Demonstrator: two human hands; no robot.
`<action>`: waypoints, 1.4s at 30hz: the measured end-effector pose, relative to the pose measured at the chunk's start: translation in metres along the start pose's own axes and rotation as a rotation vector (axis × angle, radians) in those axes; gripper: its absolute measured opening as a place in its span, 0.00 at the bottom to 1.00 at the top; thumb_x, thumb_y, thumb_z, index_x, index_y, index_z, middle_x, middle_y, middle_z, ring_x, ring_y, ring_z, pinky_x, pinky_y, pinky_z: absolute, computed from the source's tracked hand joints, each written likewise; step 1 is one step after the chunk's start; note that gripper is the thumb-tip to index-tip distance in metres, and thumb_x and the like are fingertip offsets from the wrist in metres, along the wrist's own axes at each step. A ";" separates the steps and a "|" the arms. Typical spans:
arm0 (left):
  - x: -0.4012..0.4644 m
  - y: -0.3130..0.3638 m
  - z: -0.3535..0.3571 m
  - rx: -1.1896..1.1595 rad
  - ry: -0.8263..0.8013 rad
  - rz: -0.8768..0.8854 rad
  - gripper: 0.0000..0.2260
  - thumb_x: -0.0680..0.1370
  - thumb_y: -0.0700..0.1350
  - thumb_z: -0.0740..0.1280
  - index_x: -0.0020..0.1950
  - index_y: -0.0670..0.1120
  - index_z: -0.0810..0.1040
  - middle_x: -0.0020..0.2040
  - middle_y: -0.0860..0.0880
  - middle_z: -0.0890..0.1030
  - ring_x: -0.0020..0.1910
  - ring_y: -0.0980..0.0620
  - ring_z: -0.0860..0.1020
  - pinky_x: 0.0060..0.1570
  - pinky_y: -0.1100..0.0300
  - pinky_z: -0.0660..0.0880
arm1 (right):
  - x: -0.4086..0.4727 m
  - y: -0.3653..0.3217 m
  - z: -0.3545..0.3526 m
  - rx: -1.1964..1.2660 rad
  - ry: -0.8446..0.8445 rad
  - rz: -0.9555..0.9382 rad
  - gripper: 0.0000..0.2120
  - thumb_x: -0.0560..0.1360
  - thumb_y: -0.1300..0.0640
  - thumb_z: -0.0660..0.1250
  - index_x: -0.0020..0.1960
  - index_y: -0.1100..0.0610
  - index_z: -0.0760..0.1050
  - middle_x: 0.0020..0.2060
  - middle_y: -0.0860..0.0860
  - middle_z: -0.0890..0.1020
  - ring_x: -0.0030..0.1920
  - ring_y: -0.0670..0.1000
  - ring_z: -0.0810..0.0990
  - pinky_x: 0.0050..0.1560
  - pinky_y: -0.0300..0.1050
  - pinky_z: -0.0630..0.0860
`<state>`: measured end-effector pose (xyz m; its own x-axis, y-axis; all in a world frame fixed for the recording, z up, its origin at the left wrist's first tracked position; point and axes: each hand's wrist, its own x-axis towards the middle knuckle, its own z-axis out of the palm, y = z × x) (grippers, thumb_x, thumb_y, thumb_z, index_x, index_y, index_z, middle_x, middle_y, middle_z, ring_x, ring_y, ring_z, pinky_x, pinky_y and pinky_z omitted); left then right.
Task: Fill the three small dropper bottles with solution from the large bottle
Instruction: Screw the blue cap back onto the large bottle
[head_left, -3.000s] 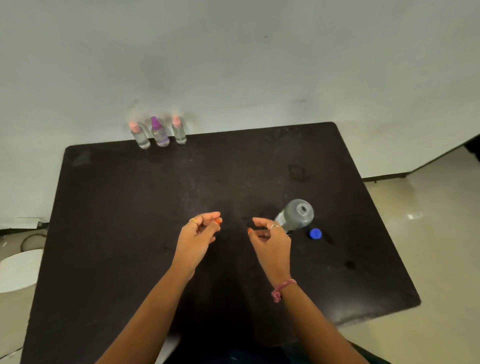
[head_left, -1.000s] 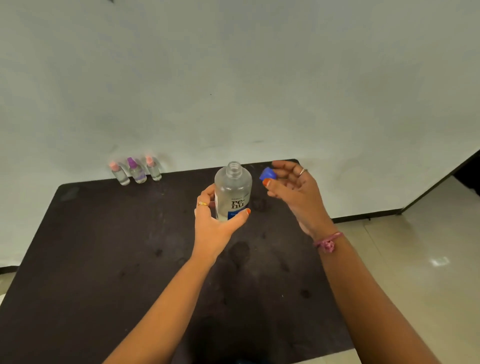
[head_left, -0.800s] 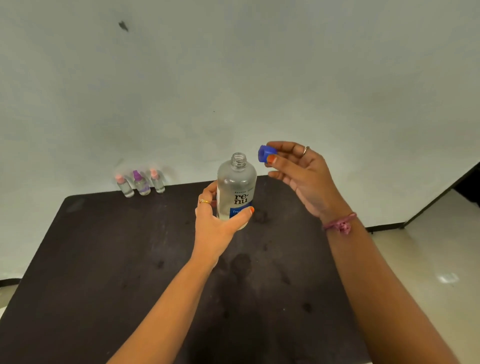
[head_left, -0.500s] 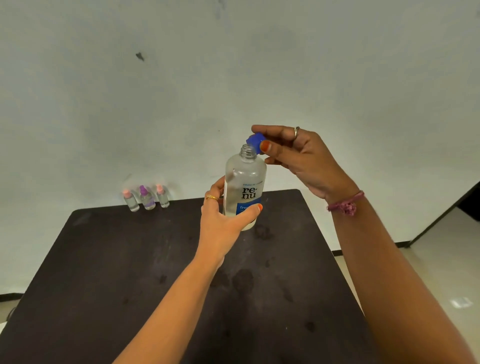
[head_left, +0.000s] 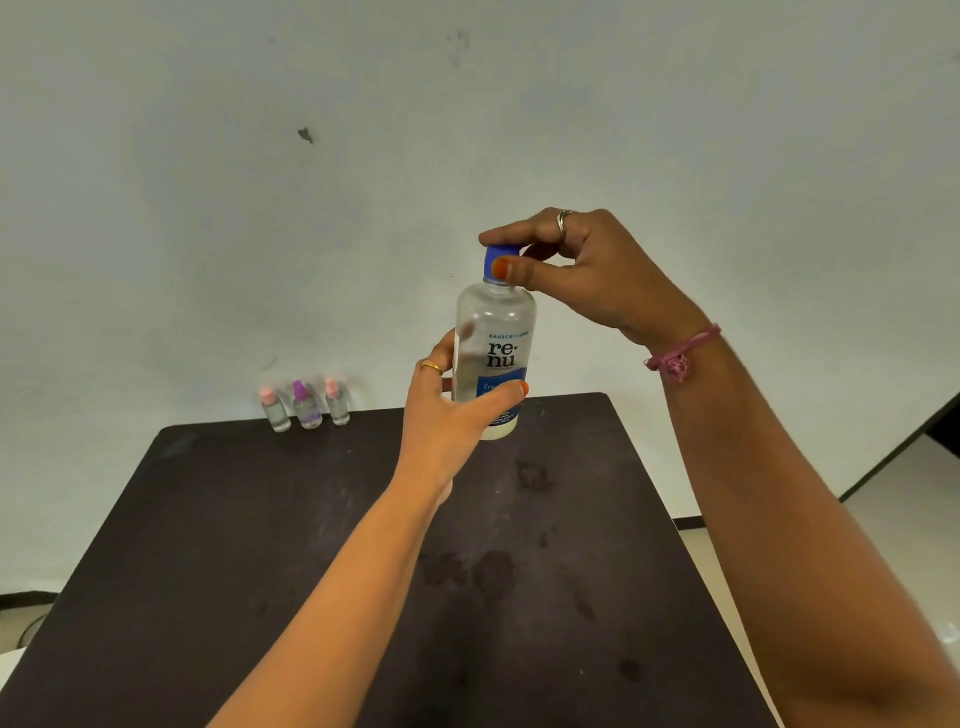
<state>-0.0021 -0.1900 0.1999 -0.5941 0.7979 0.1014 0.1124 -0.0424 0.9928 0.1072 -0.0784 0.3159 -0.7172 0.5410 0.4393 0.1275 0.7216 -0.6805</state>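
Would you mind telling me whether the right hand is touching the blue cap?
Touching: the head view shows the right hand pinching the blue cap on the large bottle.

Three dropper bottles (head_left: 306, 408) crowd table's (head_left: 260, 519) far-left edge by wall; rest of tabletop bare.

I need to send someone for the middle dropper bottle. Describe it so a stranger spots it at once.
Start at the dark table and go to its far edge, against the white wall. Three small clear dropper bottles stand there in a row, left of the large bottle held in the air. The one you want is the middle bottle, the only one with a purple cap; its neighbours have pink caps.
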 end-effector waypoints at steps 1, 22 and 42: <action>0.001 0.001 0.000 -0.005 0.006 0.002 0.35 0.66 0.50 0.78 0.70 0.56 0.67 0.63 0.53 0.74 0.59 0.54 0.75 0.49 0.63 0.76 | 0.001 -0.002 0.001 0.031 0.016 0.006 0.12 0.73 0.55 0.72 0.56 0.50 0.80 0.47 0.42 0.82 0.44 0.40 0.79 0.51 0.33 0.74; 0.008 0.002 0.003 -0.021 0.027 -0.005 0.35 0.66 0.50 0.78 0.70 0.55 0.68 0.62 0.52 0.75 0.59 0.53 0.75 0.46 0.65 0.75 | -0.001 0.003 0.022 0.198 0.207 0.101 0.14 0.70 0.53 0.75 0.55 0.53 0.81 0.47 0.48 0.84 0.47 0.45 0.81 0.52 0.38 0.78; 0.003 0.003 0.004 0.004 0.078 0.033 0.35 0.65 0.49 0.78 0.70 0.55 0.68 0.62 0.52 0.74 0.55 0.56 0.76 0.46 0.66 0.77 | -0.003 0.001 0.029 0.342 0.325 0.182 0.14 0.67 0.53 0.77 0.49 0.56 0.79 0.43 0.49 0.84 0.43 0.46 0.83 0.46 0.38 0.78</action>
<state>-0.0001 -0.1854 0.2029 -0.6502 0.7470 0.1386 0.1361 -0.0650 0.9886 0.0902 -0.0916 0.2966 -0.4471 0.7906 0.4184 -0.0399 0.4497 -0.8923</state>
